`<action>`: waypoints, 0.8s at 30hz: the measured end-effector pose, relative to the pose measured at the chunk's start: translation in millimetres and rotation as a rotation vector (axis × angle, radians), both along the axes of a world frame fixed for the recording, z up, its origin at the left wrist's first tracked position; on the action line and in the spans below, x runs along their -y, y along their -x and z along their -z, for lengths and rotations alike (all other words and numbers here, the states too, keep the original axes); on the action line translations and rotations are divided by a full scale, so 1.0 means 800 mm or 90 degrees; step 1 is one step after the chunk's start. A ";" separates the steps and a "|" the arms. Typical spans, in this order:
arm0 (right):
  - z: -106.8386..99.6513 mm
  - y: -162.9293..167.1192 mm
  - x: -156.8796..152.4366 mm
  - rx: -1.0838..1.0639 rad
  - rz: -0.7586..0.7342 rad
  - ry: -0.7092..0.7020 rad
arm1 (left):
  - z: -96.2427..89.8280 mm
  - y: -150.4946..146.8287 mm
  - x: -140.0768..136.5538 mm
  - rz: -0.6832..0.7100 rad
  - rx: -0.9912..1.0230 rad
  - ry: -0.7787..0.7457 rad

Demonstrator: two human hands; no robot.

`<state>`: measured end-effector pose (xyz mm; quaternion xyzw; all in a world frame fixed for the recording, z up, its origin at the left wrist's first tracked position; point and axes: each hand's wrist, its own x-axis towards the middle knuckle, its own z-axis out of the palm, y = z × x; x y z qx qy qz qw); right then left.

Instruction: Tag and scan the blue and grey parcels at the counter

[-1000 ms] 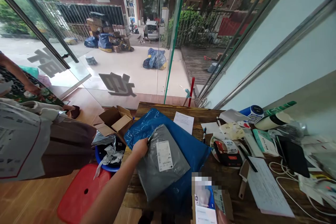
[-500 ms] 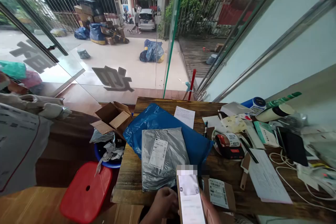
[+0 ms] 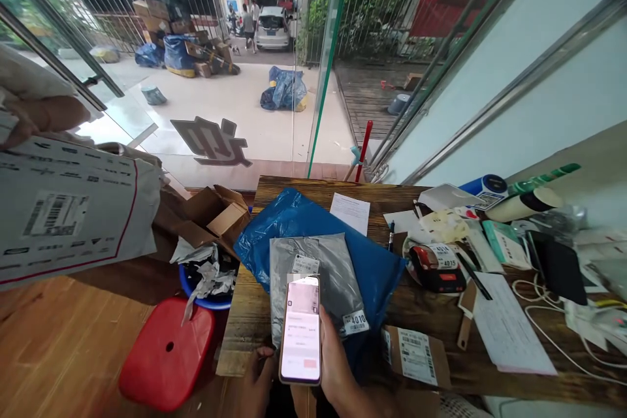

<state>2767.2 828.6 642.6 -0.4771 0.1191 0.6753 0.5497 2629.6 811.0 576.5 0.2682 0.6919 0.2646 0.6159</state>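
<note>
Over the surface's (image 3: 246, 320) near edge, my right hand (image 3: 336, 362) is gripping the presumably rigid phone's (image 3: 300, 333) side. My left hand (image 3: 258, 375) is hiding its grip.

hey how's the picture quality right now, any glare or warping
Head view: the phone has a bright, pale screen, with pixelated blocks by its top; head view: light glints off the gray parcel; head view: wide-lens distortion seems to stretch the edges.

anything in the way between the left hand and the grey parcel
Nothing visible stands between the left hand and the near left edge of the grey parcel. Just to that hand's right, though, the phone in the right hand hides part of the parcel's near side from this view.
</note>
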 end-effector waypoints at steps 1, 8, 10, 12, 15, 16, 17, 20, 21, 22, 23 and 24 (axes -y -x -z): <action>-0.002 0.000 -0.003 0.003 0.002 -0.002 | 0.002 0.002 0.002 0.005 0.000 0.004; -0.009 -0.004 -0.010 0.024 0.013 0.000 | 0.017 0.013 0.006 0.014 0.000 0.000; -0.008 -0.003 -0.010 0.028 0.016 -0.002 | 0.023 0.016 0.004 0.014 0.001 -0.013; -0.007 -0.003 -0.009 0.031 0.014 -0.006 | 0.029 0.019 0.002 0.017 0.009 -0.025; -0.007 -0.002 -0.008 0.035 0.008 -0.009 | 0.035 0.020 -0.002 0.024 0.015 -0.043; -0.007 -0.002 -0.008 0.036 0.007 -0.010 | 0.036 0.020 -0.002 0.020 0.010 -0.051; -0.007 -0.003 -0.008 0.039 0.008 -0.010 | 0.036 0.018 -0.003 0.014 0.003 -0.060; -0.005 -0.004 -0.008 0.049 0.016 -0.010 | 0.035 0.011 -0.004 -0.011 -0.015 -0.089; -0.004 -0.004 -0.008 0.054 0.019 -0.010 | 0.034 0.009 -0.005 -0.018 -0.020 -0.098; -0.003 -0.004 -0.009 0.057 0.022 -0.009 | 0.034 0.006 -0.006 -0.025 -0.024 -0.108; -0.002 -0.004 -0.009 0.059 0.023 -0.008 | 0.033 0.004 -0.007 -0.031 -0.030 -0.118; -0.001 -0.004 -0.010 0.061 0.022 -0.007 | 0.033 0.002 -0.008 -0.038 -0.037 -0.126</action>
